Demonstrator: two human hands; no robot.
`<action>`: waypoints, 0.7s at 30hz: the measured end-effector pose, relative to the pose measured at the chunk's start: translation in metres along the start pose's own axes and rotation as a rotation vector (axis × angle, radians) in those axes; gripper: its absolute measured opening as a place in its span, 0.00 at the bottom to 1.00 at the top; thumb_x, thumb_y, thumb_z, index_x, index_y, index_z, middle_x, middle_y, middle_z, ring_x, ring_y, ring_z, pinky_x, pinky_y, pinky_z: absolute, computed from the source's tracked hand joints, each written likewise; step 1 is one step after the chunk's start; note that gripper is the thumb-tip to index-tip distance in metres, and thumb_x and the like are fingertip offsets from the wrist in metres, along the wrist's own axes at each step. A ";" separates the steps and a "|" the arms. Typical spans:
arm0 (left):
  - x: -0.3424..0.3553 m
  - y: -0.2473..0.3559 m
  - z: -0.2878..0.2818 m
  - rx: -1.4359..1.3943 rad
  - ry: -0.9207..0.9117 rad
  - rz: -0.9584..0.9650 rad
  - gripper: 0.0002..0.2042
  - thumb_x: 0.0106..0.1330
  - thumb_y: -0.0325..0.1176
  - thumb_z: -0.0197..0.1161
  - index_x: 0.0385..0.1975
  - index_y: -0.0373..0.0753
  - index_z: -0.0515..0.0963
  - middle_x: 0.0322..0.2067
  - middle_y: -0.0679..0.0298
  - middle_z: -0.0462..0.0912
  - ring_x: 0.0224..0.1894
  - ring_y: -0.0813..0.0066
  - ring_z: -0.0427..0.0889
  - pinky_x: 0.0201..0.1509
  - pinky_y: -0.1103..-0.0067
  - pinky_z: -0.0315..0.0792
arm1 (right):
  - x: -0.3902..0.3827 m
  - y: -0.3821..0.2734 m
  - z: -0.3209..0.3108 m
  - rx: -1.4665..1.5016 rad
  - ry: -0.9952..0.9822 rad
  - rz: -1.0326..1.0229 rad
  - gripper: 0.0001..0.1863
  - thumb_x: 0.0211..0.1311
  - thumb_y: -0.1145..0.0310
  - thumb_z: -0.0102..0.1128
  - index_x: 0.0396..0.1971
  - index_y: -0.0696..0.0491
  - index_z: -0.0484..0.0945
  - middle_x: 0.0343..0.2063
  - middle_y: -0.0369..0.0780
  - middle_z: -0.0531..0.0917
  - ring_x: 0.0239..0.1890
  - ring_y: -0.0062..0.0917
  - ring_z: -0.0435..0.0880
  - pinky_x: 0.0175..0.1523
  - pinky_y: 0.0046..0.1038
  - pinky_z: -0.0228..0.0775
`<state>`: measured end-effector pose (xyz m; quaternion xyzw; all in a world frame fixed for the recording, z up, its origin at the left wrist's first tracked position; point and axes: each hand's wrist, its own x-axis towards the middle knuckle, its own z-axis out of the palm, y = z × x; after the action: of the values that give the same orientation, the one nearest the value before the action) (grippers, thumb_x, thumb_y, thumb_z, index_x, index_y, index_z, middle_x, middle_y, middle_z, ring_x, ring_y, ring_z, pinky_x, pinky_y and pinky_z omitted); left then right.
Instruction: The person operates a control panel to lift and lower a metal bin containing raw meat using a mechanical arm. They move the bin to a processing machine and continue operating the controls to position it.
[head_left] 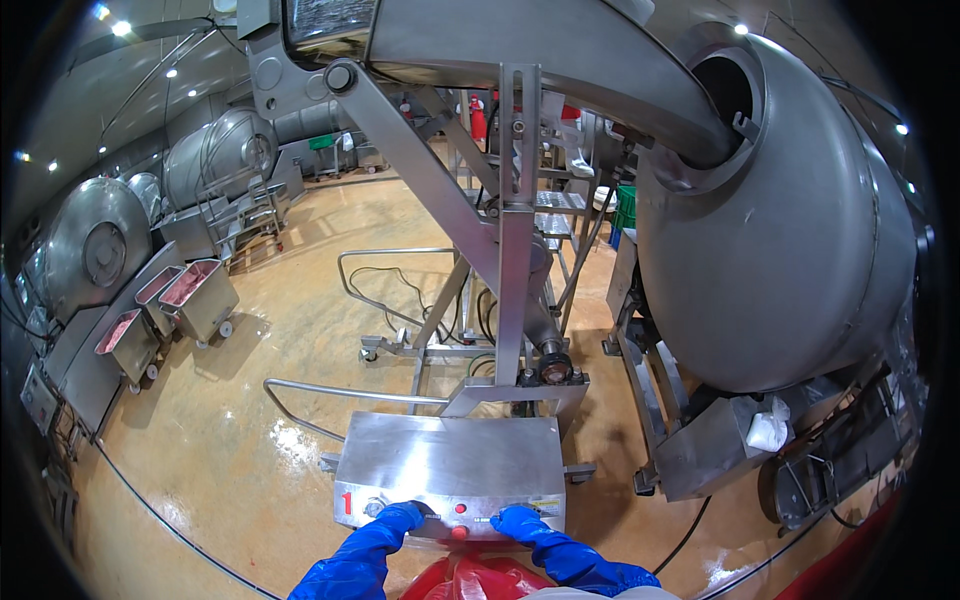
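Observation:
Before me stands a stainless steel control box (450, 450) with a sloped top. My left hand (404, 515), in a blue glove, rests on the left part of its front panel. Its fingers are curled at a small dark control that is mostly covered. On the right part of the panel my right hand (517, 522), also blue-gloved, has its fingers bent over another spot; what they hold is hidden. Between the hands are a small red button (460, 508) and a larger red knob (459, 532). A round dial (373, 506) sits left of my left hand.
A steel lift arm with a chute (560, 60) rises ahead and reaches into the mouth of a large steel drum (770, 230) at right. Bent tube rails (340, 385) stick out left. Farther left are wheeled meat carts (200, 300) and more drums (95, 245). A cable (685, 535) crosses the floor.

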<state>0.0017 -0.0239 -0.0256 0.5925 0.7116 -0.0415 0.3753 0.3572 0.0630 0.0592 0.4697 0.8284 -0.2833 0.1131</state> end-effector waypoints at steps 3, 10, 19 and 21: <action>-0.011 0.012 -0.010 -0.041 -0.006 0.059 0.22 0.65 0.41 0.63 0.59 0.50 0.86 0.52 0.54 0.91 0.53 0.56 0.90 0.59 0.62 0.80 | 0.000 0.005 0.002 -0.005 0.005 0.011 0.29 0.71 0.41 0.54 0.48 0.53 0.89 0.47 0.52 0.89 0.49 0.53 0.88 0.57 0.51 0.77; -0.020 0.022 -0.019 -0.014 -0.020 0.024 0.22 0.65 0.43 0.63 0.58 0.50 0.86 0.52 0.54 0.90 0.53 0.55 0.90 0.59 0.61 0.81 | 0.003 0.009 0.007 -0.006 0.017 0.009 0.29 0.71 0.41 0.54 0.46 0.53 0.89 0.46 0.53 0.89 0.48 0.54 0.88 0.56 0.51 0.77; -0.010 0.015 -0.011 0.073 -0.018 -0.056 0.22 0.66 0.44 0.61 0.58 0.48 0.86 0.53 0.51 0.89 0.55 0.52 0.89 0.61 0.60 0.80 | 0.001 0.007 0.005 -0.001 0.003 -0.031 0.29 0.71 0.41 0.54 0.46 0.53 0.89 0.45 0.53 0.89 0.48 0.54 0.88 0.55 0.51 0.77; -0.011 0.016 -0.011 0.074 -0.016 -0.058 0.22 0.66 0.44 0.61 0.58 0.48 0.86 0.53 0.50 0.89 0.55 0.51 0.89 0.61 0.59 0.80 | 0.000 0.007 0.005 0.002 0.005 -0.023 0.29 0.71 0.41 0.54 0.46 0.53 0.89 0.45 0.53 0.89 0.48 0.54 0.88 0.55 0.51 0.77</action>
<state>0.0107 -0.0223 -0.0050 0.5847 0.7235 -0.0833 0.3575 0.3624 0.0634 0.0527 0.4610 0.8338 -0.2840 0.1073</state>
